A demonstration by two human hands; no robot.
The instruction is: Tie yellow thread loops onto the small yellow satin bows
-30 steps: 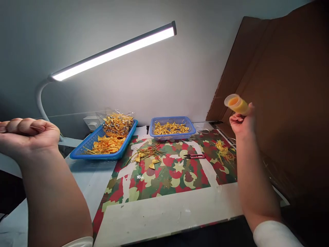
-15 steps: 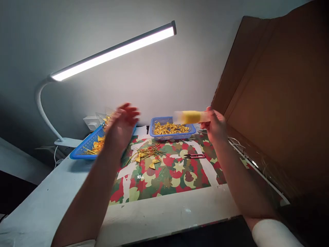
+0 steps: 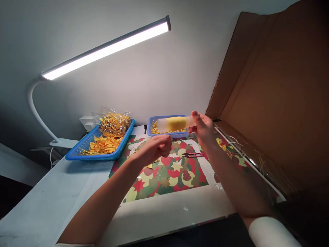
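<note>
While the lamp (image 3: 105, 50) lights the bench, the large blue tray (image 3: 84, 151) heaped with yellow bows sits far left; just right of it the left hand (image 3: 156, 148) hovers over the patterned mat (image 3: 177, 175), fingers curled almost closed, though I cannot tell whether it holds anything; further right the small blue basket (image 3: 154, 120) lies behind the tube (image 3: 175, 124), which the right hand (image 3: 203, 128) pinches by one end, level above the mat; held so far out, it could tip or slip and, if uncapped, spill yellow contents; snips (image 3: 193, 155) lie below the wrist, where a lowered forearm might catch them.
</note>
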